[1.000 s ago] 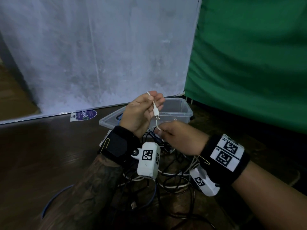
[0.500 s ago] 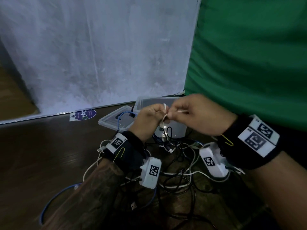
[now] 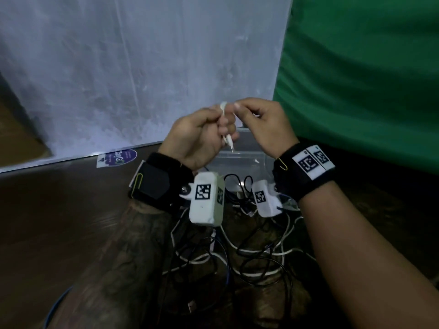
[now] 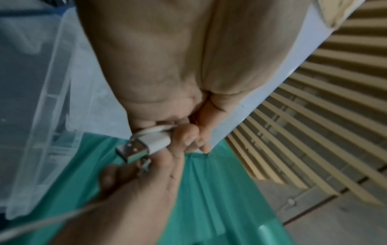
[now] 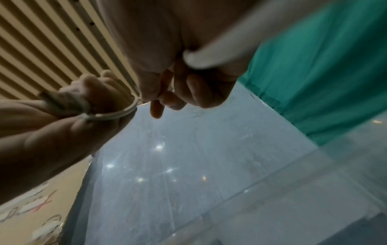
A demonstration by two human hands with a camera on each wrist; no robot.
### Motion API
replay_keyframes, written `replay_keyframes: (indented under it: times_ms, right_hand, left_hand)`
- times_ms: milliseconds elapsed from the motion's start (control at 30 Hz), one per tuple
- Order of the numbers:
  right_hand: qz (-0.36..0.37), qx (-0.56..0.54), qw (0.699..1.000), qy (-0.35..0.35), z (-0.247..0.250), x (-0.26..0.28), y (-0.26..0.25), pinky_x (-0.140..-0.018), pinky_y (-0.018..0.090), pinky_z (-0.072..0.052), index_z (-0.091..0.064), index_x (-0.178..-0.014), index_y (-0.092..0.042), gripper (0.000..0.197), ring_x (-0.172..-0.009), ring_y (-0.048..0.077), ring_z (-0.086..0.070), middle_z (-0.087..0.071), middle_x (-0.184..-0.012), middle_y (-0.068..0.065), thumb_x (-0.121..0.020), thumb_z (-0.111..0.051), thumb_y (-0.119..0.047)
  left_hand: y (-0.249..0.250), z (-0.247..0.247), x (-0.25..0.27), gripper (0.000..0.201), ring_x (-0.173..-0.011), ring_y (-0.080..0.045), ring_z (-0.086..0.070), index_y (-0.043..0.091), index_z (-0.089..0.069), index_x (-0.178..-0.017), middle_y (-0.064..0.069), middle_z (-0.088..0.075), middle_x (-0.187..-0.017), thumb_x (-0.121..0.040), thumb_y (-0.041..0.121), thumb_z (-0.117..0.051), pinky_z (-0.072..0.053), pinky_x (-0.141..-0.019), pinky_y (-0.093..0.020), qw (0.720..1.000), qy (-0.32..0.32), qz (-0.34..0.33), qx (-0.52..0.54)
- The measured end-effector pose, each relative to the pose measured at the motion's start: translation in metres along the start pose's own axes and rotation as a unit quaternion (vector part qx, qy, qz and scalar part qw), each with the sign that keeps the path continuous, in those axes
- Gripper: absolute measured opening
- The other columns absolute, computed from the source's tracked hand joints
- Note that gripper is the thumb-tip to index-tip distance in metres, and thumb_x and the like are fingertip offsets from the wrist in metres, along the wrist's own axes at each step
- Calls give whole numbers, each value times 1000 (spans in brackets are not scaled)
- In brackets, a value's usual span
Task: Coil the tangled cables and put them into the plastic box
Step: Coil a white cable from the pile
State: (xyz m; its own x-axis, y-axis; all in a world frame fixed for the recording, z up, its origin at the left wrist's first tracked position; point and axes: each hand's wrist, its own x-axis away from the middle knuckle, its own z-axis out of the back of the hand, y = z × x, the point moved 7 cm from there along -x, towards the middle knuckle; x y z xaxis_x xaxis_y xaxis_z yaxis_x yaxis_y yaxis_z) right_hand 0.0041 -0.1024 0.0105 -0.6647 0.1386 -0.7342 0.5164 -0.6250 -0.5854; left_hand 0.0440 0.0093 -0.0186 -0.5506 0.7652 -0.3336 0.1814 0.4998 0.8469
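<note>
The head view looks forward and down from above; both wrist views look up closely along the palms, sharing the white cable [image 3: 223, 115] between the hands.

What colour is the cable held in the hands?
White, with a silver USB plug; the cable shows best in the left wrist view.

A white cable [image 3: 224, 119] with a silver plug [image 4: 133, 151] is seen above a clear plastic box [image 3: 240, 160]. Beside the box, black, white and blue cables [image 3: 237, 252] are heaped on dark brown floor [image 3: 59, 222]; behind it, a green cloth [image 3: 368, 67] is hung.
</note>
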Motion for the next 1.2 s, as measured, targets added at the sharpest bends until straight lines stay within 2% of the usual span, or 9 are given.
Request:
replay_keyframes:
  times_ms: [133, 300, 433, 600, 667, 767, 867, 1033, 1200]
  right_hand:
    - [-36, 34, 997, -54, -25, -7, 17, -57, 14, -36, -73, -85, -10, 22, -53, -4, -46, -54, -56, -16, -99, -57, -15]
    - [-69, 78, 977, -186, -56, 3, 19, -44, 15, -32, -68, -79, -8, 28, -41, 4, -38, -45, -59, -3, -102, -52, -15]
    - [-83, 132, 952, -265, -58, 14, 11, -46, 16, -31, -77, -98, -12, 23, -48, 6, -38, -52, -65, 6, -100, -56, -22]
    - [-53, 212, 930, -297, -52, 19, -12, -50, 20, -30, -74, -92, -3, 29, -52, 11, -38, -55, -67, 16, -99, -57, -26]
    - [-48, 209, 928, -303, -44, 21, -20, -50, 20, -29, -69, -82, 1, 33, -50, 11, -37, -48, -59, 7, -98, -59, -26]
    - [-40, 182, 941, -283, -32, 21, -30, -51, 17, -34, -75, -82, -5, 25, -49, 5, -42, -49, -50, -7, -96, -63, -22]
    - [-21, 140, 968, -208, -21, 8, -29, -64, 25, -47, -76, -80, -11, 21, -63, 4, -58, -68, -68, -3, -94, -63, -19]
    - [-6, 137, 985, -104, -6, -11, -13, -62, 29, -43, -71, -79, -13, 22, -65, 5, -54, -64, -70, -3, -95, -58, -22]
    - [-10, 58, 997, -42, -16, -12, 3, -65, 33, -45, -69, -81, -13, 18, -66, 9, -52, -61, -71, 5, -95, -60, -20]
  left_hand:
    - [10, 28, -8, 25, -62, -11, -52, 3, -53, -102, -1, -52, -73, -101, 8, -29, -53, -77, -30, 996, 54, -36, 68]
    - [17, 62, -6, 23, -69, -15, -62, 2, -56, -103, -5, -64, -77, -101, 6, -34, -56, -82, -32, 982, 139, -89, 92]
    - [19, 86, -3, 21, -67, -13, -66, 4, -56, -101, -4, -68, -74, -103, 6, -34, -58, -80, -31, 966, 203, -116, 108]
    - [15, 74, -3, 15, -70, -17, -63, 1, -50, -110, -8, -64, -84, -99, 5, -41, -54, -72, -28, 966, 201, -163, -6]
    - [16, 72, 0, 15, -75, -17, -63, 1, -56, -106, -7, -66, -85, -100, 5, -43, -53, -75, -28, 954, 225, -185, -71]
    - [18, 69, 3, 15, -76, -20, -59, 2, -63, -101, -9, -64, -83, -98, 6, -48, -49, -73, -32, 927, 233, -187, -228]
    - [3, 56, -2, 18, -66, -22, -52, 3, -66, -84, -11, -60, -74, -93, 0, -51, -44, -64, -35, 917, 171, -111, -343]
    - [-9, 39, -1, 27, -65, -23, -49, 0, -69, -87, -11, -56, -70, -92, 6, -43, -36, -78, -44, 959, 109, -34, -260]
    - [-5, 36, 3, 30, -62, -19, -47, -6, -62, -97, -9, -51, -69, -95, -1, -33, -45, -76, -38, 972, 69, -7, -225]
